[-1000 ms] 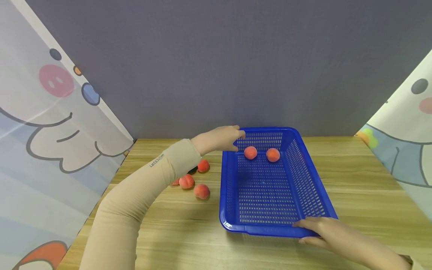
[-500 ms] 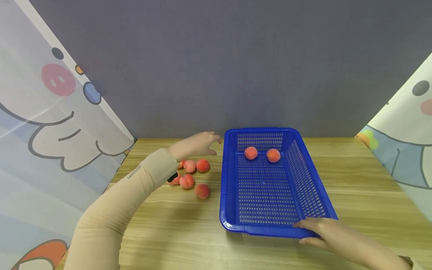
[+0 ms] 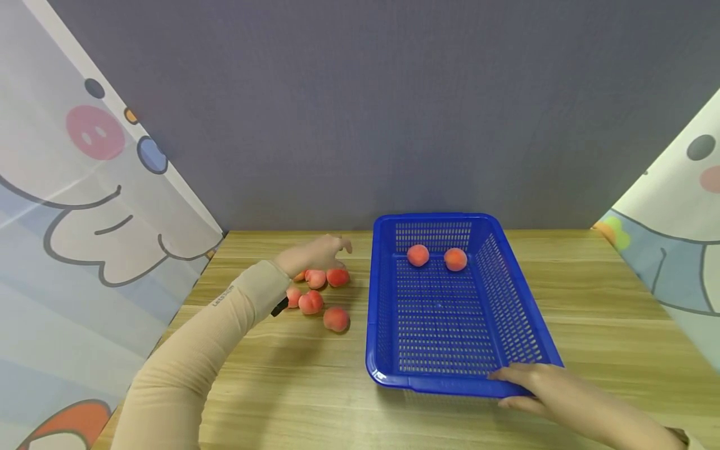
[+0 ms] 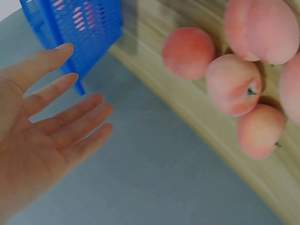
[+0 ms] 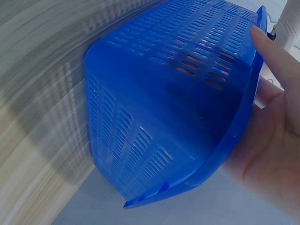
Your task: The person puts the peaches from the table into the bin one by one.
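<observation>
My left hand [image 3: 317,253] hovers over the far side of a loose group of peaches on the wooden table. In the left wrist view its fingers are spread and hold nothing. A red peach [image 3: 338,277] lies just below the fingertips, with a paler peach [image 3: 316,279] beside it. Nearer to me sit a peach [image 3: 311,302] and another peach [image 3: 336,319]. My right hand [image 3: 540,382] grips the near right corner of a blue plastic basket [image 3: 450,382] by its rim. Two peaches, one left [image 3: 418,255] and one right [image 3: 455,259], lie at the basket's far end.
A grey partition [image 3: 360,112] stands along the back of the table [image 3: 315,387]. Printed cartoon sheets hang at the left [image 3: 112,219] and right [image 3: 680,237]. The basket's left wall stands close to the peach group.
My left hand has drawn back leftward from over the basket's far left rim, then come down lower over the peaches. The right hand and basket have stayed put.
</observation>
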Available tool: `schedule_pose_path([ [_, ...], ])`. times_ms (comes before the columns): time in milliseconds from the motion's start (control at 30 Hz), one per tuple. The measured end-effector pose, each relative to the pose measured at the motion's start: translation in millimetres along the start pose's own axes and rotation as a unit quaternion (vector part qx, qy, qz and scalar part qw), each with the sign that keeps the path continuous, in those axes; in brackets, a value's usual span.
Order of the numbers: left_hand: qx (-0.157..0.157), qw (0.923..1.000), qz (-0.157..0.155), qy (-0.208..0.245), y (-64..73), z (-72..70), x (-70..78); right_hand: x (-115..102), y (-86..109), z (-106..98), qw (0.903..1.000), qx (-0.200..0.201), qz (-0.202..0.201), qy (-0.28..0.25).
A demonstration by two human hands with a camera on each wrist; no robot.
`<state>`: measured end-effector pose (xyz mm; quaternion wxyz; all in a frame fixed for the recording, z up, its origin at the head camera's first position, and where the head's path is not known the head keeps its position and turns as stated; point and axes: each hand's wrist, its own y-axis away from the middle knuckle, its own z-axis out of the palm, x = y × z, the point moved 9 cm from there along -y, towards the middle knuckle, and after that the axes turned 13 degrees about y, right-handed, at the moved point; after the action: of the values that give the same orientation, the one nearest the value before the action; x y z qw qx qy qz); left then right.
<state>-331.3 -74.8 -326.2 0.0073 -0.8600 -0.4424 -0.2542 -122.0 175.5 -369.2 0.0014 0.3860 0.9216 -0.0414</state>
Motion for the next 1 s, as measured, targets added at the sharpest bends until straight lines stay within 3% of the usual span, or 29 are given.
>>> schedule_pose_path([
  [333, -0.024, 0.9994, -0.019, 0.014, -7.0, 18.2, -17.2, -1, 1.1, -3, 0.9995, 0.024, -0.001, 0.018],
  [600, -0.034, 0.9984, -0.045, 0.008, -19.8, 29.9, -33.5, -1, -0.2, -2, 0.9999, 0.012, -0.007, 0.002],
  [1000, -0.044, 0.9971, -0.059, -0.021, -30.1, 38.3, -41.4, -1, -0.7, 0, 0.9996, -0.003, -0.009, -0.027],
])
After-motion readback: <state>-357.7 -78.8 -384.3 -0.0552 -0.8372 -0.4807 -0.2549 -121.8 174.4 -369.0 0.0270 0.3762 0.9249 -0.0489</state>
